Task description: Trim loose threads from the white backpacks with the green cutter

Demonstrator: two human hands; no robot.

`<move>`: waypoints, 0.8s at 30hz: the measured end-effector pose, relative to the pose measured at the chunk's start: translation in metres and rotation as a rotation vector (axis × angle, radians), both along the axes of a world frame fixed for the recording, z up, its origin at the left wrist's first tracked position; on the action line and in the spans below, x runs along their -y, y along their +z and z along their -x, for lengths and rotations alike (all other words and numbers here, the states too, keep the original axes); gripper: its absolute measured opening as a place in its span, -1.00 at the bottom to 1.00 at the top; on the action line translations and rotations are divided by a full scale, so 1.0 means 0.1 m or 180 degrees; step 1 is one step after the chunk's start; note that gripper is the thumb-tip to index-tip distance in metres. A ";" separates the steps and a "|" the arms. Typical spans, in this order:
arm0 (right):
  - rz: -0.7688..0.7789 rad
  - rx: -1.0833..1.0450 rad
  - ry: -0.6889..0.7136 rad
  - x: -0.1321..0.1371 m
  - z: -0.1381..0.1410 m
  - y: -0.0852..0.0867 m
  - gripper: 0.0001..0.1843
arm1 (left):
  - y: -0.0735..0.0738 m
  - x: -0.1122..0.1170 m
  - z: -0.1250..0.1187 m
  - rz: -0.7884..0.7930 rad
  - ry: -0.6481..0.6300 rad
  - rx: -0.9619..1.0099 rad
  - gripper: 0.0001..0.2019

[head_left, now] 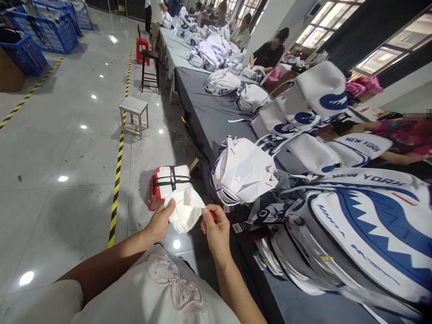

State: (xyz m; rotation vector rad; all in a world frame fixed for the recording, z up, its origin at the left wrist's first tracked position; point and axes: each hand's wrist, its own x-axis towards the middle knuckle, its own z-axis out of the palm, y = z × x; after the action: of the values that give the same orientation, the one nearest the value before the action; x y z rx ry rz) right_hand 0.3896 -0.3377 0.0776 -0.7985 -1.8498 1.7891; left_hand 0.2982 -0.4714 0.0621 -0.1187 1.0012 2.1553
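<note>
My left hand (161, 220) and my right hand (216, 227) both pinch a small white fabric piece (185, 208), holding it up between them beside the table edge. My right hand also seems to hold a small red object that I cannot make out. Just beyond the fabric, a red stool topped with a white bundle tied by black straps (168, 182) stands on the floor. A white backpack lying inside out (245, 173) rests on the grey table close to my right hand.
The long grey-covered table (205, 112) runs away from me, piled with white and blue backpacks (371, 225). People sit on its far side (270, 51). A small grey stool (134, 114), a black stool (150, 67) and blue bins (50, 29) stand on the glossy floor.
</note>
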 end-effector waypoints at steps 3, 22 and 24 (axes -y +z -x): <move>0.0476 -0.0028 0.0037 0.00 0.10 -0.04 -0.59 | -0.03 0.07 0.16 0.0153 0.0080 0.0226 -0.28; 0.1079 0.0077 0.1408 -0.65 1.06 -0.17 -0.61 | -0.21 -0.34 0.79 0.0250 -0.0040 -0.0216 -0.30; 0.1047 0.0037 0.1708 -0.78 1.15 -0.17 -0.64 | -0.22 -0.54 0.88 0.0107 -0.0157 -0.0317 -0.31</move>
State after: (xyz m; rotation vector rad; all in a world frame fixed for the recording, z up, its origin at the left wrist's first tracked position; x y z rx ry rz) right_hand 0.2744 -0.2592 0.0610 -0.4355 -1.9271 2.4698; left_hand 0.2104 -0.4177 0.0397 -0.0024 1.0863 2.1175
